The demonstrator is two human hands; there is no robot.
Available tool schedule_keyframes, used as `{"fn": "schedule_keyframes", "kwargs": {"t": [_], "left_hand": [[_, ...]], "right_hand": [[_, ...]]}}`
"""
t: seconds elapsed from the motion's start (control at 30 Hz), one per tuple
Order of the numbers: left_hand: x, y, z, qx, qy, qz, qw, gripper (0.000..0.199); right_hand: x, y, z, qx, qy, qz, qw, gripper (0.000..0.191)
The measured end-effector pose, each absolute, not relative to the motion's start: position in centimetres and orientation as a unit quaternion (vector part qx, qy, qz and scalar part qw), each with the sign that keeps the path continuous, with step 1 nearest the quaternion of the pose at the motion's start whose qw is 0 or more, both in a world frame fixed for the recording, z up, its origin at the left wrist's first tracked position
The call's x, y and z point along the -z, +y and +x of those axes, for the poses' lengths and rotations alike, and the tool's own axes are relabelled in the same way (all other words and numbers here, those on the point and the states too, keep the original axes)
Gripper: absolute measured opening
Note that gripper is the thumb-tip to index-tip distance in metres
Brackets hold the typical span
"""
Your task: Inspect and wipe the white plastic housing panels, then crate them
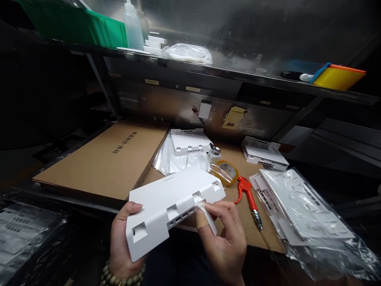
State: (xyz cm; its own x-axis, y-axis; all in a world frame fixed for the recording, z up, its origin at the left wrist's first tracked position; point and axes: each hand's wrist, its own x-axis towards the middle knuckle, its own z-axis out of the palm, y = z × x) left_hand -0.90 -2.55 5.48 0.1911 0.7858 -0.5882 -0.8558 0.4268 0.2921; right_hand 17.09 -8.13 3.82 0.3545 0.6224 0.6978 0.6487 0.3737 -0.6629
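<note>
My left hand [123, 234] is closed on the left end of a white plastic housing [175, 198] with square recesses and a row of port openings along its near edge. The housing is tilted, its broad smooth face up. At the port edge, my right hand [223, 234] pinches a folded white cloth [212, 224] that touches the housing beside a recess. A tan bandage [202, 219] wraps the right thumb. Beyond the housing lie a roll of clear tape [226, 172] and a pump-top bottle [214, 151].
Flat cardboard [104, 155] is stacked at left. Another white housing [190, 142] lies on plastic bags behind. At right are a red air blow gun [245, 186], bagged white panels [297, 206] and another housing [264, 153]. The shelf above holds a green bin [89, 29] and a squeeze bottle [133, 28].
</note>
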Motion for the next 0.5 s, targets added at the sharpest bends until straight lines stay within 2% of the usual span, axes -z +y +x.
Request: {"fn": "schedule_keyframes", "kwargs": {"t": [0.3, 0.43, 0.5], "left_hand": [[-5.7, -2.6, 0.1, -0.547, 0.296, -0.005, 0.783, 0.073], [-4.5, -2.2, -0.5, -0.567, 0.278, 0.014, 0.775, 0.063], [-3.9, -1.9, -1.2, -0.582, 0.243, 0.047, 0.775, 0.059]], "right_hand": [[-3.8, -7.9, 13.6, -0.039, -0.621, -0.523, 0.582, 0.015], [-4.3, -9.2, 13.5, -0.140, -0.573, -0.503, 0.631, 0.010], [-4.3, -9.4, 15.1, -0.131, -0.511, -0.525, 0.668, 0.004]]}}
